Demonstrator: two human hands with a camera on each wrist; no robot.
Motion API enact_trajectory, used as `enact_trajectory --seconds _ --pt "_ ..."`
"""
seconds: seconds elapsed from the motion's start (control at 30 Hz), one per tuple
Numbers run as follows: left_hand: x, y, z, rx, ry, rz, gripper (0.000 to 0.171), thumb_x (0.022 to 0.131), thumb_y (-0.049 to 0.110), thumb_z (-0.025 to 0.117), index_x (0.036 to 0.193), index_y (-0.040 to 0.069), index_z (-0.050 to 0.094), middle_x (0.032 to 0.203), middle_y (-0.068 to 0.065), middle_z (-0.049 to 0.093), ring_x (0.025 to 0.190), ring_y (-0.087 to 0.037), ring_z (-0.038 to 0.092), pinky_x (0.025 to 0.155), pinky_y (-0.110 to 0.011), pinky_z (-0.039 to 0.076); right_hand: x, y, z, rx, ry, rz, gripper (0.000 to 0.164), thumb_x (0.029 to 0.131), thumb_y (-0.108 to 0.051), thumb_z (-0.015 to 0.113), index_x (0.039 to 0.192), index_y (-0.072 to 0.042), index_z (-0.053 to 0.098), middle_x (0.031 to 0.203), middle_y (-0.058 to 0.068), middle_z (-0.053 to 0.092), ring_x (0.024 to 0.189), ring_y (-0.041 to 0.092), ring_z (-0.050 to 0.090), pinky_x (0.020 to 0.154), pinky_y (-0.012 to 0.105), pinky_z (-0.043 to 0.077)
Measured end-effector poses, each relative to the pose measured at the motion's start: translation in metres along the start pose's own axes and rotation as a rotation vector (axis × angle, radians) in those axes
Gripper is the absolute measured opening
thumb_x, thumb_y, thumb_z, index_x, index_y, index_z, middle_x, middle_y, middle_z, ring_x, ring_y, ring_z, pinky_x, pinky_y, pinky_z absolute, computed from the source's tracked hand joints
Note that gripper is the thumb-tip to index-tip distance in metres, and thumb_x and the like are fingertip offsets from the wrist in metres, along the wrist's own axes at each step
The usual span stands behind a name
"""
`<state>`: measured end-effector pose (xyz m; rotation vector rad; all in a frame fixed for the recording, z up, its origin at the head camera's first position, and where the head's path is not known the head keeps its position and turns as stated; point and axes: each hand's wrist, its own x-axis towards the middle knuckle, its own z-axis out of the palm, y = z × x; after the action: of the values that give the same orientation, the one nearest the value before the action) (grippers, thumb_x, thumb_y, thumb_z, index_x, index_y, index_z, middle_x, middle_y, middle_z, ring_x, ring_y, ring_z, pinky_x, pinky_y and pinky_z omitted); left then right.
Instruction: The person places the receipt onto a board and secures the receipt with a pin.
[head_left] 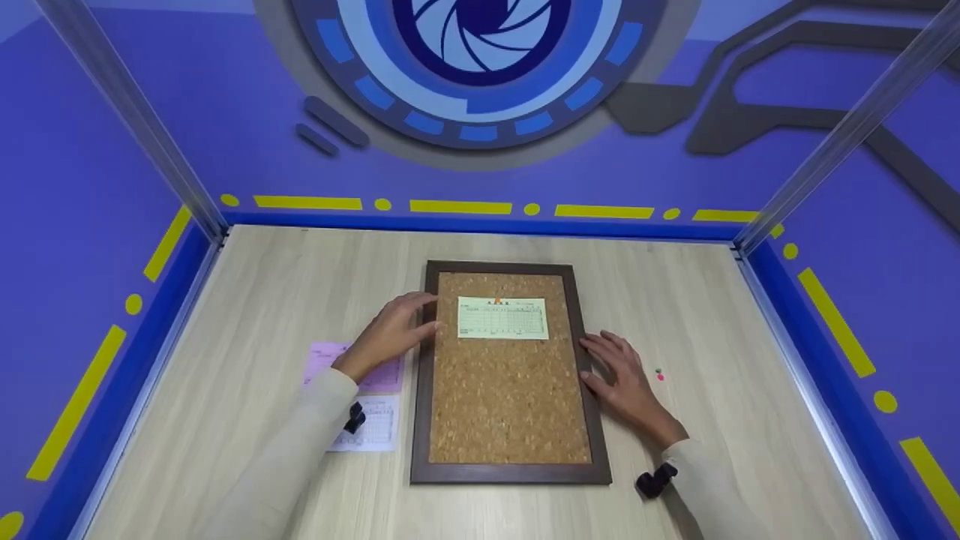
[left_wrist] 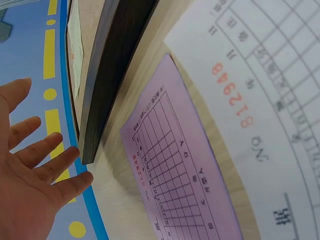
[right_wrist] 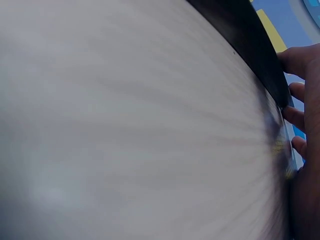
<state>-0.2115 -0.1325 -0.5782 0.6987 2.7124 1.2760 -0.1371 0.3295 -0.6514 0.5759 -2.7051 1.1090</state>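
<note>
Taking the clock from the middle of the corkboard (head_left: 510, 405), with twelve at the far wall (head_left: 660, 172), my left hand (head_left: 390, 334) is at ten o'clock. Its fingers reach the long side of the dark brown frame (head_left: 511, 474) and hold nothing; my left wrist view has them spread wide and nearly straight, palm in sight. My right hand (head_left: 624, 379) is at three o'clock, its fingers loosely bent and a little apart, the tips resting against the frame's opposite side without a grip round it.

The corkboard lies before me on the pale desk (head_left: 255, 300), long sides running roughly from six to twelve. Up towards twelve o'clock on the cork, a light green slip (head_left: 502, 322) with a printed grid hangs from an orange pin (head_left: 497, 301) at its top edge.

At nine o'clock, beside the frame, a pink slip (left_wrist: 172, 160) lies on the desk, partly under my left wrist as I look down. Just below it, between eight and nine, is a white slip (head_left: 379, 426); both carry red numbers. Past my right hand at three o'clock, two tiny items (head_left: 660, 376), one pinkish red and one greenish, sit close together, too small to make out.
</note>
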Motion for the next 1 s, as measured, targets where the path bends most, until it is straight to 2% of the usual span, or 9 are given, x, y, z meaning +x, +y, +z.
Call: enact_trajectory --seconds 0.17,0.47,0.67,1.0 --pt "-0.004 -0.001 -0.003 -0.034 0.005 0.001 0.049 0.105 0.02 0.077 0.147 -0.004 0.065 0.151 -0.021 0.063 0.141 -0.041 0.06 0.119 -0.058 0.047 -0.001 0.001 -0.001 0.01 0.016 -0.013 0.058 0.099 -0.023 0.081 0.153 -0.008 0.065 0.159 0.018 0.06 0.156 0.046 0.038 0.124 0.072 0.018" --pt "-0.015 -0.012 -0.01 -0.052 -0.008 -0.018 0.053 0.105 0.031 0.077 0.145 -0.003 0.066 0.149 -0.018 0.065 0.145 -0.04 0.057 0.123 -0.058 0.042 0.0 0.0 0.001 0.014 0.015 0.001 0.058 0.1 -0.024 0.081 0.154 -0.011 0.065 0.16 0.014 0.06 0.156 0.044 0.038 0.124 0.072 0.019" --pt "-0.021 -0.017 -0.015 -0.063 0.018 -0.01 0.049 0.102 0.026 0.081 0.141 -0.002 0.069 0.146 -0.017 0.068 0.143 -0.039 0.059 0.122 -0.057 0.044 0.0 0.0 0.0 0.017 0.013 0.028 0.058 0.101 -0.026 0.081 0.155 -0.012 0.065 0.161 0.013 0.059 0.158 0.042 0.037 0.125 0.072 0.018" --pt "-0.034 -0.028 -0.02 -0.049 0.046 -0.009 0.045 0.102 0.024 0.082 0.137 -0.003 0.071 0.144 -0.019 0.068 0.14 -0.042 0.061 0.119 -0.059 0.046 0.0 0.004 0.003 0.023 0.038 -0.04 0.058 0.097 -0.019 0.082 0.151 -0.005 0.066 0.157 0.02 0.061 0.153 0.05 0.04 0.121 0.074 0.018"
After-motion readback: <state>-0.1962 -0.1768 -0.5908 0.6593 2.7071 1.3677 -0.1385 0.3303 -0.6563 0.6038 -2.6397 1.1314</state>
